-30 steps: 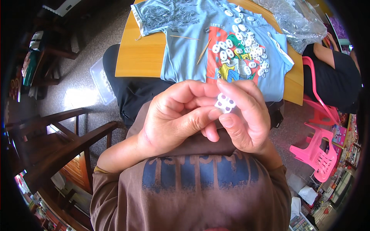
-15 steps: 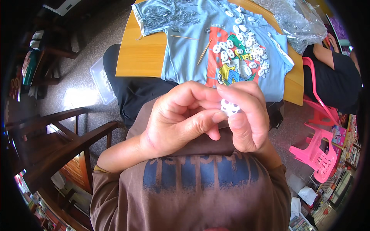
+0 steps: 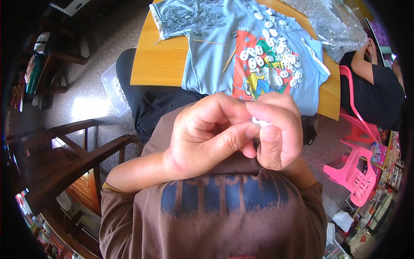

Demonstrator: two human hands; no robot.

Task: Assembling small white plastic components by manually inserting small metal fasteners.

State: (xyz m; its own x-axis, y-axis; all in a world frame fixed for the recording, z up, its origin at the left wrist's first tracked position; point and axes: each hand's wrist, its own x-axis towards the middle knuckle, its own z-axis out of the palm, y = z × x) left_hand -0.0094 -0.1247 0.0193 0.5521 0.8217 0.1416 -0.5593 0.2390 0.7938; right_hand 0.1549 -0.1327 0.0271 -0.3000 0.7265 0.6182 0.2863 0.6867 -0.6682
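Observation:
My left hand [image 3: 211,138] and my right hand [image 3: 281,131] meet in front of my chest. Between their thumbs and fingertips is pinched a small white plastic piece [image 3: 261,123], mostly covered by the fingers. Beyond them a light blue T-shirt [image 3: 207,69] with a coloured print lies spread over a wooden table [image 3: 157,67]. On its right half sit many small white oval pieces with dark holes [image 3: 281,74], some in a heap. A mass of thin dark pieces [image 3: 194,19] covers the sleeve side. Thin wooden sticks [image 3: 230,58] rest on the cloth.
Clear plastic wrapping [image 3: 334,28] bulges over the table's far right corner. Another person [image 3: 375,84] in dark clothes sits to the right, by a pink plastic chair [image 3: 355,177]. A dark wooden armchair [image 3: 77,159] stands at my left, and a translucent tub [image 3: 114,93] sits on the floor.
The white piece has turned between my fingers and shows less of its surface. Both hands have shifted slightly to the right and closed in around it.

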